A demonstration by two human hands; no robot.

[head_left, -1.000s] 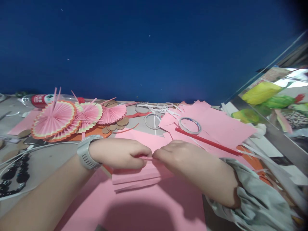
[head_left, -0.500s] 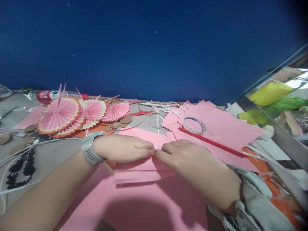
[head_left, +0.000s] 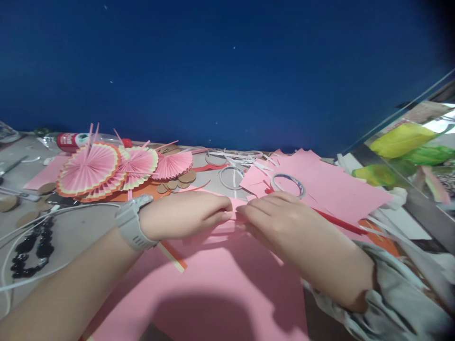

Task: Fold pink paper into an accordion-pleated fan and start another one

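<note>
My left hand (head_left: pixel 190 215), with a grey watch (head_left: pixel 133 222) on its wrist, has its thumb and fingers pinched on a folded sheet of pink paper (head_left: pixel 209 233). Close beside it, my right hand (head_left: pixel 275 215) is closed on the same sheet, fingertips bent down over it. Much of the folded paper is hidden under both hands. Beneath lies a large pink sheet (head_left: pixel 220 289), partly in shadow. An orange and cream paper strip (head_left: pixel 174 258) shows below my left wrist.
Pleated pink paper fans (head_left: pixel 88 170) and a plastic bottle (head_left: pixel 71 141) lie at the back left. A black bead string (head_left: pixel 31 251) is at left. Tape rolls (head_left: pixel 288 184), a red strip (head_left: pixel 337 220) and pink sheets (head_left: pixel 341 189) lie right of centre, before a blue wall (head_left: pixel 227 71).
The folded paper's near edge has lifted off the large sheet and moved away from me. My right hand has shifted slightly right, and the orange strip is more exposed.
</note>
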